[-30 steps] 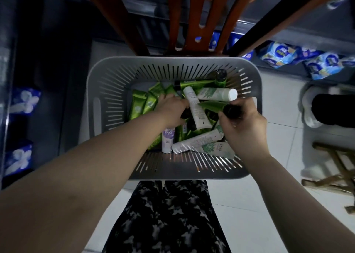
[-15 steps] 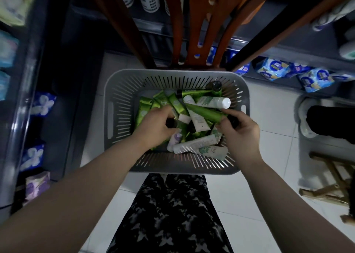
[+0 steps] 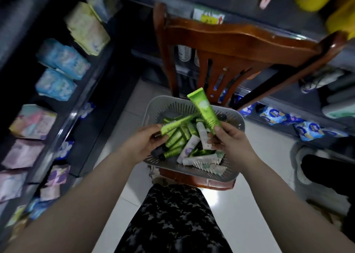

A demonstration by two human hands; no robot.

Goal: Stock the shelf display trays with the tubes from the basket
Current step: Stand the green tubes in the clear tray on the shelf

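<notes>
Left hand point(image 3: 143, 147): fingers curled round lower end of slanted green tube point(image 3: 177, 122), far end lying over grey basket point(image 3: 165, 104). Right hand point(image 3: 231, 144): fingers clamped on lower end of raised green tube point(image 3: 204, 109), crimped end up, tilted toward chair back point(image 3: 240, 37). More green and white tubes point(image 3: 199, 159) lay heaped in basket on chair seat. Shelf packets point(image 3: 63, 60) close on left; white floor point(image 3: 265, 185) open on right.

Dim overall, glare on floor tile point(image 3: 211, 197), motion blur + fisheye warp @ edges.

No legible text on tubes point(image 3: 204, 109) or shelf packets point(image 3: 63, 57)
</notes>
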